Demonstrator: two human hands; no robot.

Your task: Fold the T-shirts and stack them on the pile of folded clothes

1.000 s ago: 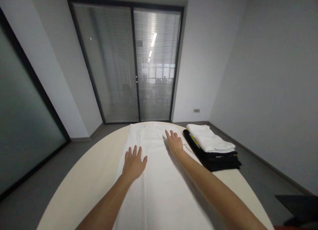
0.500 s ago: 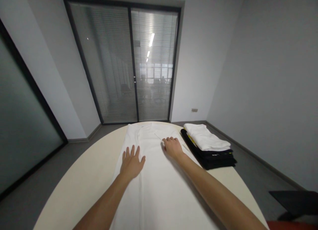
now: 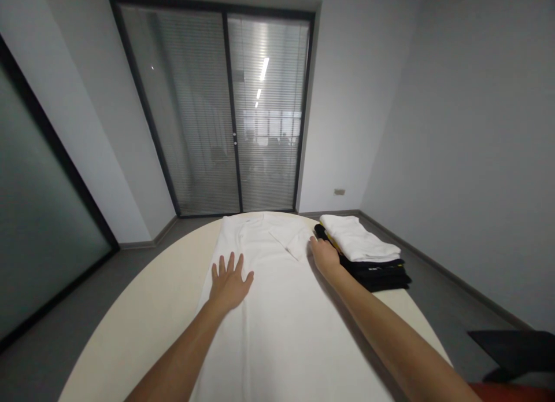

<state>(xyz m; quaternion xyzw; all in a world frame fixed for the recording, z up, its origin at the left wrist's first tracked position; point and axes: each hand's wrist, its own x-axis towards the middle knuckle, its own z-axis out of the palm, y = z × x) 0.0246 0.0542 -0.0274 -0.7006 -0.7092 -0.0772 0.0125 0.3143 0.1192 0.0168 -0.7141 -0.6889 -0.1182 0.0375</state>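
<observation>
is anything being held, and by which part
The left hand lies flat on the shirt, holding nothing; whether the right hand pinches its edge is unclear.

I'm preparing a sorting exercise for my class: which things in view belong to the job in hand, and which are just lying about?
In the job:
White garment, laid out
Left hand, spread on it
Right hand, at the garment's right edge
Pale table, underneath

Just around, seemingly:
Stack of folded clothes, white over black
Black object, lower right, unclear
Glass doors
</observation>
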